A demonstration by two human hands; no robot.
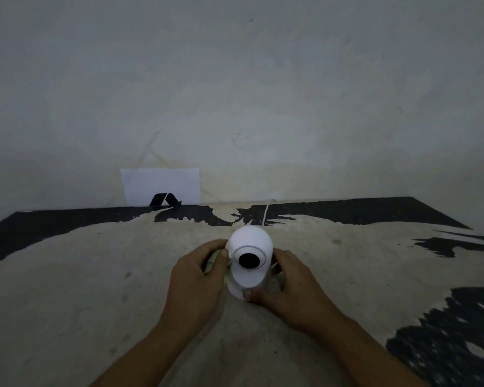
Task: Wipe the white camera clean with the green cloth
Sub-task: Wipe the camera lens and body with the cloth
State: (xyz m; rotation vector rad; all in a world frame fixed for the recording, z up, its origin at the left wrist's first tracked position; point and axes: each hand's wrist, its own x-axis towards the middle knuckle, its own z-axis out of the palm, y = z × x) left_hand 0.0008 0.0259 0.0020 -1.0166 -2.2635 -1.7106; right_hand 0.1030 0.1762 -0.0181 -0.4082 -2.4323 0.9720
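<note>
The white camera stands upright on the worn table, between your two hands. Your left hand presses the bunched green cloth against its left side, fingers closed on the cloth. Your right hand grips its base, thumb in front.

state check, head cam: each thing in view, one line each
white camera: upright on the table, lens facing the wearer
green cloth: bunched, pressed to the camera's side, mostly hidden
left hand: closed on the cloth
right hand: gripping the camera base
white cable: runs from behind the camera toward the wall
paper sheet: propped against the wall
table: worn, dark patches
</note>
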